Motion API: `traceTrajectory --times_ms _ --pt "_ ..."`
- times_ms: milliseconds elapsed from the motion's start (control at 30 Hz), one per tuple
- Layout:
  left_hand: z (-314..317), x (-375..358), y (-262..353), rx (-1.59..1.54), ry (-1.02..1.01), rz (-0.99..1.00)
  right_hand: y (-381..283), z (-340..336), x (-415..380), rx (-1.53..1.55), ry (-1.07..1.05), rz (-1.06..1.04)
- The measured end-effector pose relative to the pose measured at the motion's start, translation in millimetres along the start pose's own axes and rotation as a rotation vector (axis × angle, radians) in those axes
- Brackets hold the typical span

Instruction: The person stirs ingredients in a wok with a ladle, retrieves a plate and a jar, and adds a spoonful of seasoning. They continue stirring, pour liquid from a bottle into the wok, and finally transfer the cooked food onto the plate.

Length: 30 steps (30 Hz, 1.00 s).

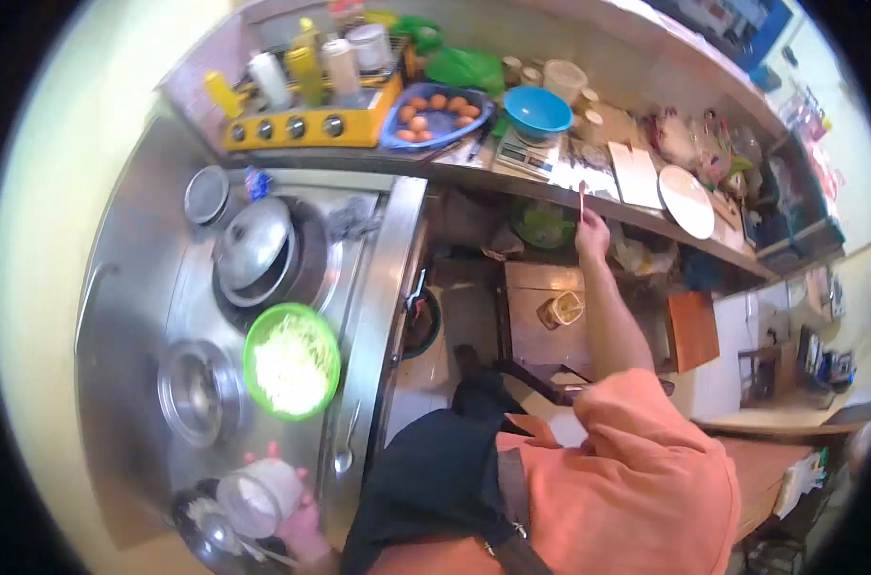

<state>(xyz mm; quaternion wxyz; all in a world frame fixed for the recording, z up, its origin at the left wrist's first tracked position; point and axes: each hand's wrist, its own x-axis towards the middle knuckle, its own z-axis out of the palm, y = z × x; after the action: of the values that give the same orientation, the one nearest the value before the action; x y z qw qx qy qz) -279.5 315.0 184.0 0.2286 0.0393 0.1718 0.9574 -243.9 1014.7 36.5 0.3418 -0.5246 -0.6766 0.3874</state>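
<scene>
At the lower left, my left hand (pixel 299 517) is wrapped round a translucent plastic tub (pixel 259 498) with something white in it. Below the tub is a dark pan (pixel 194 541) with pale contents, partly hidden. My right arm stretches forward; my right hand (pixel 594 236) is closed on a thin reddish utensil (pixel 582 199), its kind too small to tell, by the counter's front edge. Nearest to that utensil are a kitchen scale (pixel 524 158) and a white board (pixel 635 175). A green bowl (pixel 332 372) of pale shredded vegetable stands on the steel surface beyond my left hand.
A lidded pot (pixel 253 244) and a metal basin (pixel 172 393) stand on the steel surface. Along the back counter are a yellow stove (pixel 253 132), a blue basket (pixel 389 139) of eggs, a blue bowl (pixel 538 110) and a round board (pixel 686 201). An open jar (pixel 562 309) sits lower down.
</scene>
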Motion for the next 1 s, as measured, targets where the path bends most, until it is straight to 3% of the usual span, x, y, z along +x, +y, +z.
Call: traceTrajectory --times_ms 67,133,200,267,333,400,467,567,633,667,700,733,767,800,833,933,1000 --pt "22 57 -54 0.025 0.087 -0.066 -1 16 59 -0.121 0.077 0.012" --pt "42 110 -104 -0.015 0.14 -0.311 -9 35 119 -0.266 -0.008 0.011" --pt "46 152 -138 -0.023 0.111 -0.424 -34 39 154 -0.281 -0.143 0.088" --pt "52 187 -163 -0.023 0.084 -0.542 -13 38 189 -0.43 -0.06 0.043" --pt "58 213 -189 -0.029 0.062 -0.668 4 30 210 -0.904 0.077 -0.225" --pt "53 236 -209 0.101 0.094 -0.719 -4 13 208 -0.845 0.039 -0.187" --pt "44 256 -229 0.124 0.09 -0.83 -16 -4 204 -0.858 -0.074 -0.366" --pt "34 283 -258 0.088 0.136 -0.869 -24 -5 182 -0.181 -0.062 -0.303" --pt "37 303 -278 0.186 0.096 -0.927 -91 -24 101 0.647 -0.442 0.053" --pt "38 308 -288 0.241 0.073 -0.944 -124 -41 64 0.717 -0.685 0.129" --pt "45 313 -298 0.315 0.135 -0.953 -124 -34 35 0.739 -0.831 0.071" --pt "51 316 -308 0.388 0.195 -0.966 -152 -33 -3 0.752 -0.949 0.195" --pt "55 315 -317 0.449 0.243 -0.99 -169 -28 -33 0.688 -1.029 0.131" --pt "57 316 -322 0.444 0.24 -1.009 -166 -9 -55 0.482 -0.948 -0.243" --pt "59 315 -327 0.44 0.229 -1.057 -169 -3 -71 0.289 -0.875 -0.379" --pt "61 311 -333 0.358 0.186 -1.169 -164 6 -89 0.284 -0.796 -0.536" --pt "68 310 -326 0.383 0.308 -1.277 -170 -10 -101 0.099 -0.799 -0.817"
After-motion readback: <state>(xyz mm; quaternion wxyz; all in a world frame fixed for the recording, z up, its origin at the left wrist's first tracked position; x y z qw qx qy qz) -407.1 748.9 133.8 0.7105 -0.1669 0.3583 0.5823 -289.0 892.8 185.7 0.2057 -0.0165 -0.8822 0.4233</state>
